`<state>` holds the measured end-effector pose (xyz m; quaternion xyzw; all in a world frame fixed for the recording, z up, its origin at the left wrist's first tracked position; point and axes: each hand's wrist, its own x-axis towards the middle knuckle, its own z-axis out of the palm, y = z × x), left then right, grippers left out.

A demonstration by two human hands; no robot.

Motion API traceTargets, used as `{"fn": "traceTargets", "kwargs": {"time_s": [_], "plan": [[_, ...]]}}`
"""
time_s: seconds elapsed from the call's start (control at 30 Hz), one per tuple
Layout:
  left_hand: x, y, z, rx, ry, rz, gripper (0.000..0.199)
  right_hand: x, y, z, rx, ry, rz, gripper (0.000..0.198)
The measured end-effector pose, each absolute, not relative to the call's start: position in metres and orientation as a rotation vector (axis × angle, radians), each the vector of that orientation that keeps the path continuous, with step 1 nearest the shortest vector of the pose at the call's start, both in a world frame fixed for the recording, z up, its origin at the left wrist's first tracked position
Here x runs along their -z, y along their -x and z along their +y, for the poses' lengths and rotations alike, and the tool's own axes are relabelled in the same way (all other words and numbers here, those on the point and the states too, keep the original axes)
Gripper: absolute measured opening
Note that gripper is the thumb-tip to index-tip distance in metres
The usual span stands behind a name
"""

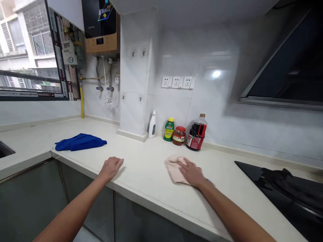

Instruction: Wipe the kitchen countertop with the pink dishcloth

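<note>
My right hand presses a pale pink cloth against the white countertop. The hand and cloth are slightly blurred, and part of the cloth is hidden under the palm. Nearer the counter's front edge, my left hand hovers at or just over the surface, its fingers curled in with nothing visible in them. Whether it touches the counter is hard to tell. A crumpled blue cloth lies to its left, apart from it.
Along the wall stand a white bottle, a green bottle with yellow cap, a red-lidded jar and a large dark-liquid jug. A black gas stove is at right; a sink edge shows at left.
</note>
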<state>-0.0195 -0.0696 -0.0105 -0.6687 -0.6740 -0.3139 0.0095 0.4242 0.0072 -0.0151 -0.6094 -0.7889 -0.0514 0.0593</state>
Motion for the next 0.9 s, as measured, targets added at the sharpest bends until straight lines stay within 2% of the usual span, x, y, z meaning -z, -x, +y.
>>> {"fn": "traceTargets", "kwargs": {"time_s": [0.17,0.33,0.63,0.8,0.83,0.9], "plan": [[0.010,0.018,-0.071,0.976,2.119,-2.087,0.056,0.032,-0.526,-0.005,0.161,2.228,-2.007,0.061],[0.010,0.016,-0.070,0.997,2.152,-2.081,0.055,0.057,-0.527,-0.050,0.237,2.167,-2.075,0.061],[0.009,0.015,-0.072,1.105,2.133,-2.147,0.054,0.025,-0.346,-0.131,0.015,1.552,-2.549,0.060],[0.008,0.018,-0.071,1.254,2.107,-2.176,0.058,0.016,-0.239,-0.141,0.085,1.265,-2.664,0.082],[0.008,0.019,-0.071,1.280,2.106,-2.176,0.059,0.016,-0.218,-0.139,0.101,1.255,-2.668,0.082],[0.008,0.021,-0.070,1.323,2.110,-2.173,0.060,0.018,-0.178,-0.133,0.106,1.270,-2.642,0.063]]}}
